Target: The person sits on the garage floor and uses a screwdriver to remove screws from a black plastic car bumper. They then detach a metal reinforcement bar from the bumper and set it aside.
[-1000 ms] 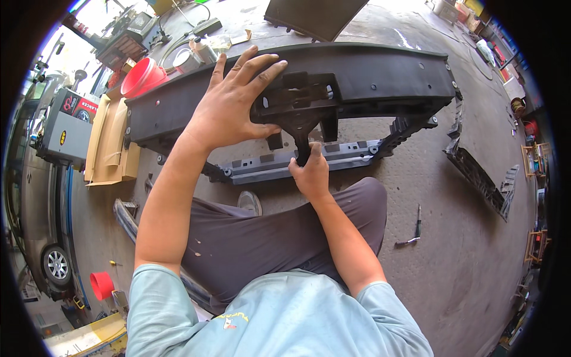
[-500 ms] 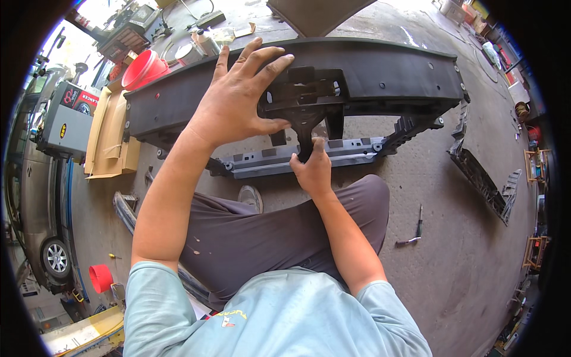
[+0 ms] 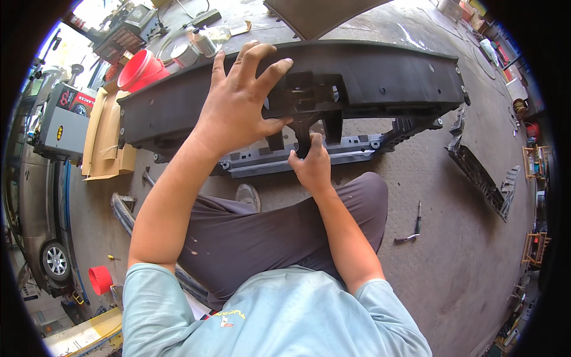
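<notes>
A black plastic radiator support frame [image 3: 386,71] stands in front of my bent legs, its wide upper panel running across the view. My left hand [image 3: 238,104] is on the panel left of the central recess, with fingers spread and bent over it and the thumb hooked beneath the recess's lower edge. Below the recess, my right hand [image 3: 313,165] grips the narrow black centre strut [image 3: 303,138] between thumb and curled fingers. Behind that strut lies the frame's grey lower crossbar [image 3: 345,149]. My left palm and fingers hide part of the panel.
A ratchet-like hand tool [image 3: 417,223] lies on the floor to the right, beyond it a black slatted trim piece [image 3: 479,178]. At left are an opened cardboard box [image 3: 95,152], a red bucket [image 3: 140,70] and a parked car [image 3: 41,196]. A hammer-like tool [image 3: 147,176] lies near my left knee.
The upper panel has shifted slightly left, and its top edge sits a little lower. Both hands keep their places on the frame.
</notes>
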The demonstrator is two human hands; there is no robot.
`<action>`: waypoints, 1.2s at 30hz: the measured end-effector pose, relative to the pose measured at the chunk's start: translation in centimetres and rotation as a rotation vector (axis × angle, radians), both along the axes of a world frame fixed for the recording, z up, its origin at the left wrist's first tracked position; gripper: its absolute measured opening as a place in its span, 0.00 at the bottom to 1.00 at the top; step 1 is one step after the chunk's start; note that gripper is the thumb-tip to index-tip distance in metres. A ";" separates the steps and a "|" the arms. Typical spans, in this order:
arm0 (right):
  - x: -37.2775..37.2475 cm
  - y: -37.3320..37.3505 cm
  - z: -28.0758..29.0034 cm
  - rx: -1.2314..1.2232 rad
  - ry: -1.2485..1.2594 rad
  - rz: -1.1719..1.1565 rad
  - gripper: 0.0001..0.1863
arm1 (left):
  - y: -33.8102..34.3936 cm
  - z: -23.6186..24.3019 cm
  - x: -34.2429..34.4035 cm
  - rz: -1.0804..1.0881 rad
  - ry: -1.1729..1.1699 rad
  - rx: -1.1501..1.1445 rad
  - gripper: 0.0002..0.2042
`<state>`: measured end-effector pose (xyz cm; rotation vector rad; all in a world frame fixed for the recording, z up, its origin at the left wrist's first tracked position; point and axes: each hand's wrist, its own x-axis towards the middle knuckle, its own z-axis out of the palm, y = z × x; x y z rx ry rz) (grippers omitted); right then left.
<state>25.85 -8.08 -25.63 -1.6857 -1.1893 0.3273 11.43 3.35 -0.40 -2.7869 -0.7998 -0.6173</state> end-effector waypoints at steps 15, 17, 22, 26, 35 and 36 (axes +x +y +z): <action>5.3 -5.9 4.3 -0.226 0.039 0.027 0.36 | -2.1 0.1 0.3 0.025 -0.033 0.032 0.49; 6.5 -8.0 6.1 -0.207 0.143 0.017 0.28 | -2.1 -0.2 0.4 0.021 -0.028 0.028 0.49; 12.3 -13.0 6.9 -0.069 0.263 -0.260 0.14 | -2.4 -0.1 0.8 0.039 -0.005 0.054 0.48; 22.7 -20.6 -3.1 -0.143 0.236 -0.729 0.11 | -2.8 0.0 1.5 0.025 -0.017 0.032 0.47; 32.0 -41.0 -23.8 -0.774 0.823 -1.201 0.18 | -1.9 -0.8 1.0 0.056 0.034 0.123 0.47; 31.9 -39.9 -24.1 -0.806 0.804 -1.250 0.20 | -2.0 -0.9 1.0 0.061 0.052 0.136 0.47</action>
